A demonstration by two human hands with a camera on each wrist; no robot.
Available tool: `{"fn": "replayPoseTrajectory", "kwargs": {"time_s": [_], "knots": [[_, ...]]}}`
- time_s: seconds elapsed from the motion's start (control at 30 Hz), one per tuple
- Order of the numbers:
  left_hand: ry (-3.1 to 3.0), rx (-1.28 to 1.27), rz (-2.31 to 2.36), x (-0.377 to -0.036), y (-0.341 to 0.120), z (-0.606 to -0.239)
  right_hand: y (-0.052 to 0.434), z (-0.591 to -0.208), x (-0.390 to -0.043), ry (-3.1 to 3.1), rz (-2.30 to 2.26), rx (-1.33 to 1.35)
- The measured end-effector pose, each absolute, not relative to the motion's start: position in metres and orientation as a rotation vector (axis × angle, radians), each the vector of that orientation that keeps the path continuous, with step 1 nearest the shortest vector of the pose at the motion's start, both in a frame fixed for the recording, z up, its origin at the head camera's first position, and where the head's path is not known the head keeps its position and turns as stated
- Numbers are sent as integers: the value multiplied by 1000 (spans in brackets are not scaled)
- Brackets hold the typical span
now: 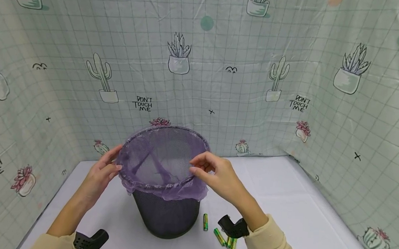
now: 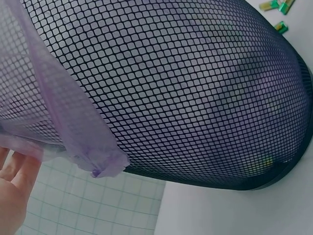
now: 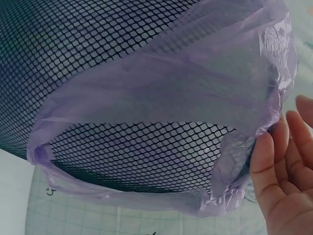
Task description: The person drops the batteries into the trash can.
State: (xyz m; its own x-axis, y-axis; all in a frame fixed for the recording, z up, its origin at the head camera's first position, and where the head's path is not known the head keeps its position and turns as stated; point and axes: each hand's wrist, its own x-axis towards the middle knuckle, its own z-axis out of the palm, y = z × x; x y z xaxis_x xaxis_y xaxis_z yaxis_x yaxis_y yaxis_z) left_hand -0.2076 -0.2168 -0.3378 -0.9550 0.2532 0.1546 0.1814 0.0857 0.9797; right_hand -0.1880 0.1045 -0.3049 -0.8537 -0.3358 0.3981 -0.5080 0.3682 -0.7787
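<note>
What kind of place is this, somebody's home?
Probably a staged recording booth rather than a home: a cactus-print curtain walls in a white table, which carries only a mesh bin and loose batteries.

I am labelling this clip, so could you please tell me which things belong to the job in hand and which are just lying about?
In hand:
- black mesh bin
- purple bin liner folded over its rim
- left hand and right hand, both at the liner on the rim

Lying about:
- green batteries on the white table
- cactus-print curtain behind
</note>
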Motion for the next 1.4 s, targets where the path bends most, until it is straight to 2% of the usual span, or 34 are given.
{"fn": "replayPoseTrajectory", "kwargs": {"time_s": [0.37, 0.77, 1.2, 1.4], "knots": [[2266, 460, 2040, -209, -215, -338, 133, -321, -179, -2316, 1429, 676], [2280, 463, 2028, -209, -215, -338, 166, -368, -170, -2494, 1387, 489], [2292, 453, 2010, -207, -216, -337, 196, -415, -147, -2707, 1527, 166], [2287, 452, 2007, -207, -216, -337, 207, -436, -137, -2798, 1523, 205]]}}
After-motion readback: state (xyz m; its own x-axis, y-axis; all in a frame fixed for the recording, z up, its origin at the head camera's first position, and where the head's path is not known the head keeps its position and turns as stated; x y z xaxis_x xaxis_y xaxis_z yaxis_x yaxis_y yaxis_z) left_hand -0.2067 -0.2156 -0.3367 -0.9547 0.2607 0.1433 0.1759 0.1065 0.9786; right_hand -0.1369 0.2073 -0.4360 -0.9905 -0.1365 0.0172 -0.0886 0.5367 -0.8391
